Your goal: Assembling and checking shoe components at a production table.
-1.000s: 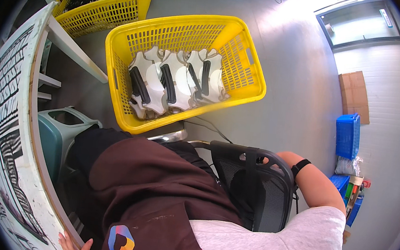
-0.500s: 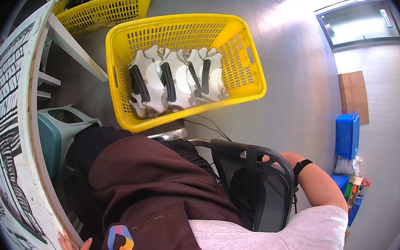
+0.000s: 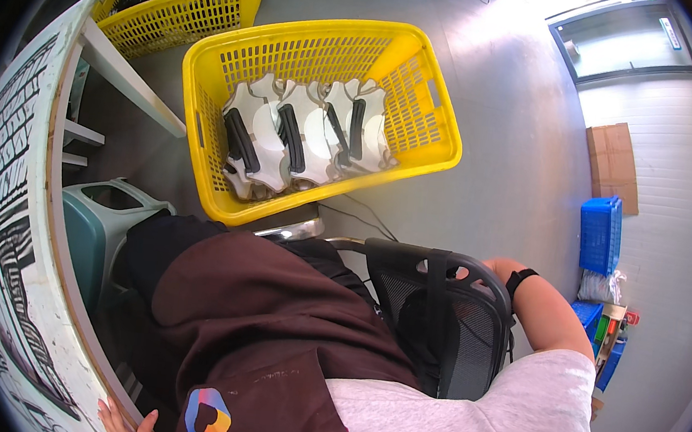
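At the lower left my left hand (image 3: 126, 428) rests on the edge of a white table (image 3: 75, 306), fingers stretched out and apart, holding nothing. On the right my right arm bends round to a black mesh chair (image 3: 471, 345). My right hand (image 3: 497, 269) is at the top of its backrest, with skin showing through a slot in the frame; most of the fingers are hidden. Ahead of me stands a yellow plastic basket (image 3: 424, 53), holding several white, wavy-edged pieces (image 3: 308, 137) with black strips (image 3: 291, 137) on them.
A second yellow basket (image 3: 185, 21) with dark pieces stands at the far left. A green-grey stool (image 3: 86, 233) is tucked beside the table. Cables (image 3: 367, 214) lie on the floor behind the chair. Blue crates (image 3: 601, 232) and cardboard (image 3: 615, 167) line the right wall.
The view has shifted very slightly. My right forearm has moved a little to the left, its hand still at the chair's backrest. My left hand stays on the table edge.
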`<state>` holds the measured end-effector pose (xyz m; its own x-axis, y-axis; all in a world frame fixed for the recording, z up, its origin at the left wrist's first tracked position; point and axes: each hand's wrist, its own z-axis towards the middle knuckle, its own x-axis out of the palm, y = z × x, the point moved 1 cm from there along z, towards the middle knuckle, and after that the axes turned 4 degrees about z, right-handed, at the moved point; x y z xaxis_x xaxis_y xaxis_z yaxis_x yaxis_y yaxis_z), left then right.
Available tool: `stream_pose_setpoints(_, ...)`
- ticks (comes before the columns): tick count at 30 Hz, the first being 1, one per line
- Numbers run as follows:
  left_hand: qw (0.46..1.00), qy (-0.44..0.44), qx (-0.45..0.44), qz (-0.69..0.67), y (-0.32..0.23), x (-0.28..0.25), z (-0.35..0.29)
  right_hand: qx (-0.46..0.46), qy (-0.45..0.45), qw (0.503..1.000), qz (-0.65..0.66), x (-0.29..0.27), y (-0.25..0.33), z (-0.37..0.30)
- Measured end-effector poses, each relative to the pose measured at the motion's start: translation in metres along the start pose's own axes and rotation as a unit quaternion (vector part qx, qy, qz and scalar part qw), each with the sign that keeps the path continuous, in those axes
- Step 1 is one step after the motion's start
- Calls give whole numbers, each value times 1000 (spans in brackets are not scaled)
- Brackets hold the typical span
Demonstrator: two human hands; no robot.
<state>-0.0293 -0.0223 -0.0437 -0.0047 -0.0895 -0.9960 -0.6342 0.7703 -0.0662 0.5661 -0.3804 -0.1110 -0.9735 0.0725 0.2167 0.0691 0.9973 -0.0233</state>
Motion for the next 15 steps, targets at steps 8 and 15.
stream_pose_setpoints(8, 1000, 4, 10, 7, 4, 2, -3, 41, -90, 994, -35, -5, 11, 3)
stream_pose_setpoints(15, 1000, 6, 10, 19, 6, 2, -4, 81, -188, 977, -57, -1, 29, 1)
